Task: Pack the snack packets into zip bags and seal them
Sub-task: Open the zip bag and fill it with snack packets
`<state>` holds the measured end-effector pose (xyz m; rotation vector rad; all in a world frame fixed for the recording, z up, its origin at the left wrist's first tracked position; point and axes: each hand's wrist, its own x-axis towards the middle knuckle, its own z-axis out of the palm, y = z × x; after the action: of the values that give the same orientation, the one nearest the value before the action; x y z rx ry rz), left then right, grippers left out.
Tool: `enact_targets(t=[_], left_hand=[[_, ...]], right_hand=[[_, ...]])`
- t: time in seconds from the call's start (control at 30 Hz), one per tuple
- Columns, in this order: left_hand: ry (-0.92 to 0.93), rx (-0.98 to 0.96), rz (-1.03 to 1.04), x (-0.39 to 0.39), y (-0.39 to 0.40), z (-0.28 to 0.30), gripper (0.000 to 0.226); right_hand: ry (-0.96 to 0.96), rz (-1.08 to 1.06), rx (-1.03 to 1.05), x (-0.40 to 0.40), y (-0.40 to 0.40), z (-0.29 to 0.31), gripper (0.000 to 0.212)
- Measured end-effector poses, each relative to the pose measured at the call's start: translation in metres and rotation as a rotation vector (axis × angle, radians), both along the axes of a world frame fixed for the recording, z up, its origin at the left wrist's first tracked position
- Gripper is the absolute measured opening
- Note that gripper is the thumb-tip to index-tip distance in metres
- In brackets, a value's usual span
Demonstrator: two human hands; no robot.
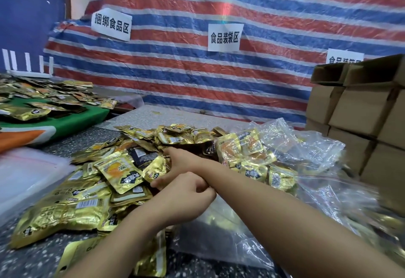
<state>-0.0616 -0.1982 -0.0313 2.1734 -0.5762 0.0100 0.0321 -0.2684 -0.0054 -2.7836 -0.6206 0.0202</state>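
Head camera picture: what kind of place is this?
Probably a small food-packing workshop. Gold snack packets lie heaped on the table, cardboard boxes are stacked at the right, and paper signs hang on a striped tarp.

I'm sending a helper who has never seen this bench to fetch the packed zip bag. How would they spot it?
Start from the stacked cardboard boxes on the right. Just left of them, on clear plastic, lies the filled zip bag. Unlike the loose gold packets heaped to its left, its packets sit bundled inside a transparent skin.
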Motion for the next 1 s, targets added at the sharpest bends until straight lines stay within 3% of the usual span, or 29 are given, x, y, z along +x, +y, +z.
enact_targets(t=[0.13,0.2,0.27,0.37,0.5,0.63,0.77,0.87,1.0], left_hand=[[-0.045,0.011,-0.039,-0.003,-0.002,0.001,0.039],[-0.045,-0.015,-0.065,-0.004,-0.002,0.001,0.04],[-0.028,-0.055,-0.079,-0.006,-0.001,0.003,0.038],[-0.062,-0.045,-0.072,-0.006,0.0,0.005,0.036],[-0.108,-0.018,-0.066,-0.007,0.001,0.006,0.036],[-0.142,-0.058,-0.052,-0.009,0.002,0.01,0.035],[-0.137,-0.178,-0.063,-0.011,0.002,0.014,0.034],[-0.152,-0.274,-0.07,-0.012,0.002,0.016,0.038],[-0.174,-0.269,-0.097,-0.017,0.0,0.017,0.046]], right_hand=[[0.164,-0.167,0.226,-0.008,-0.027,0.001,0.072],[0.27,-0.188,0.586,-0.015,-0.051,0.007,0.04],[0.353,-0.219,1.004,-0.029,-0.08,0.018,0.022],[0.301,-0.195,1.373,-0.053,-0.117,0.033,0.02],[0.17,-0.158,1.644,-0.091,-0.143,0.041,0.018],[-0.012,-0.074,1.525,-0.128,-0.149,0.029,0.034],[-0.21,-0.084,1.049,-0.152,-0.148,0.018,0.025],[-0.184,-0.053,0.756,-0.157,-0.144,0.016,0.036],[-0.193,-0.026,0.489,-0.163,-0.139,0.015,0.034]])
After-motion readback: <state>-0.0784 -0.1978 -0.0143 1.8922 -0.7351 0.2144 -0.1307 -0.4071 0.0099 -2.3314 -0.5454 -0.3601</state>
